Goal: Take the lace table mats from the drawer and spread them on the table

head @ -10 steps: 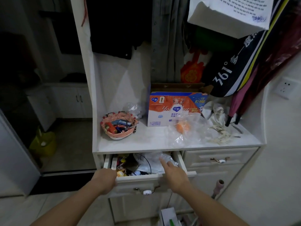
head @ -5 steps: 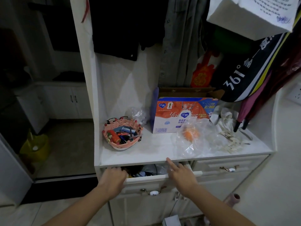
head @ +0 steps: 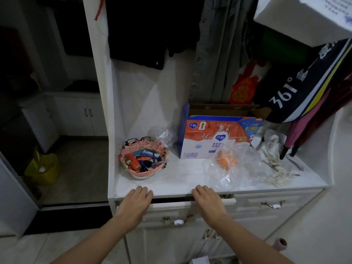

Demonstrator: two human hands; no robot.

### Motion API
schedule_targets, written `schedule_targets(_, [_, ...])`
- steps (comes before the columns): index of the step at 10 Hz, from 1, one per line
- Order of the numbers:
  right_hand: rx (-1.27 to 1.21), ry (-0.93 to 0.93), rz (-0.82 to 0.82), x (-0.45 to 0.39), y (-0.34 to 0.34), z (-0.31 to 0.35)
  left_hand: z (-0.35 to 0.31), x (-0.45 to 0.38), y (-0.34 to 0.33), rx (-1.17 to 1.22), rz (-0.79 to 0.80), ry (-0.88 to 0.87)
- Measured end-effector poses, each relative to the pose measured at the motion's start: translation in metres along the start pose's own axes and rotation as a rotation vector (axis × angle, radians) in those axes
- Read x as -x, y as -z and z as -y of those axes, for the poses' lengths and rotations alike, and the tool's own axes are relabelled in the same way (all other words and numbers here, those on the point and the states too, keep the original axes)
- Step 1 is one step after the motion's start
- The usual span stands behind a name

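Note:
The left drawer (head: 169, 210) of a white cabinet is almost fully in, with only a thin dark gap under the shelf (head: 182, 183). My left hand (head: 136, 202) and my right hand (head: 208, 201) lie flat on the drawer front's top edge. Their fingers stretch out toward the shelf lip and hold nothing. The drawer's inside is hidden. No lace mats are plainly visible; a pale lacy-looking cloth (head: 280, 174) lies at the shelf's right end.
On the shelf stand a pink basket (head: 143, 159) of small items, a yogurt carton (head: 219, 138) and a clear plastic bag (head: 230, 166) with something orange. Clothes, a bag and umbrellas (head: 297, 138) hang above. A second drawer (head: 270, 205) sits to the right.
The drawer has slid from wide open to almost shut under both hands. Its cluttered contents have gone out of sight. The view has tilted upward.

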State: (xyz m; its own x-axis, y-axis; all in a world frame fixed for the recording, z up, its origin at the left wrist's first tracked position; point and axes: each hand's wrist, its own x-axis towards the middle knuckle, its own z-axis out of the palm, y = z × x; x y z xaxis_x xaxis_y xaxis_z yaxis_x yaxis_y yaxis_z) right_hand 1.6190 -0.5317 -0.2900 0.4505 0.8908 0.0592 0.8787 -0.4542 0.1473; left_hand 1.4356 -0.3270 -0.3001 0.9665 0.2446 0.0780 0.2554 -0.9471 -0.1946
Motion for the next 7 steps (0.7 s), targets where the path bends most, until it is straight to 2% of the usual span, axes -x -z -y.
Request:
schedule_targets(3, [0.021,0.044,0.000,-0.015,0.004,-0.001,-0.003,-0.015,0.001,0.004,-0.019,0.058])
schedule_targets(5, [0.046,0.055,0.067,-0.025,0.001,-0.002,-0.005,-0.017,0.002,-0.012,-0.036,0.060])
schedule_targets(7, [0.051,0.142,0.166,-0.029,0.017,-0.003,0.000,-0.026,0.017,0.120,0.073,0.057])
